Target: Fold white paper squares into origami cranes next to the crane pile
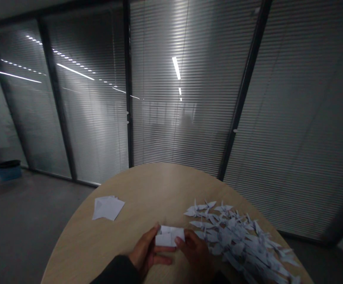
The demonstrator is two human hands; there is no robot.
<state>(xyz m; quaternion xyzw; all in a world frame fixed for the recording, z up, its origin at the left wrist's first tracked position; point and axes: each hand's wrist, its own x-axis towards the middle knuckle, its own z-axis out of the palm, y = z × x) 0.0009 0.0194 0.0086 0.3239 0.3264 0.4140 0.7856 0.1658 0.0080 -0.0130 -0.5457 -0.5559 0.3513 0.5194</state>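
A small folded piece of white paper point(169, 236) is held between my two hands, low in the middle of the head view, above the near part of the table. My left hand point(150, 249) grips its left edge, with fingers reaching underneath. On the other side, my right hand point(193, 248) pinches the right end, the thumb lying on top of the paper. Creases and overlapping flaps show on its upper face. Just right of my right hand spreads a heap of folded white paper cranes point(236, 236).
A few loose square sheets of white paper point(107, 208) lie at the left of the round wooden table point(159, 179). Behind it stand glass partitions with blinds point(186, 130). A blue bucket point(8, 170) is on the floor at far left.
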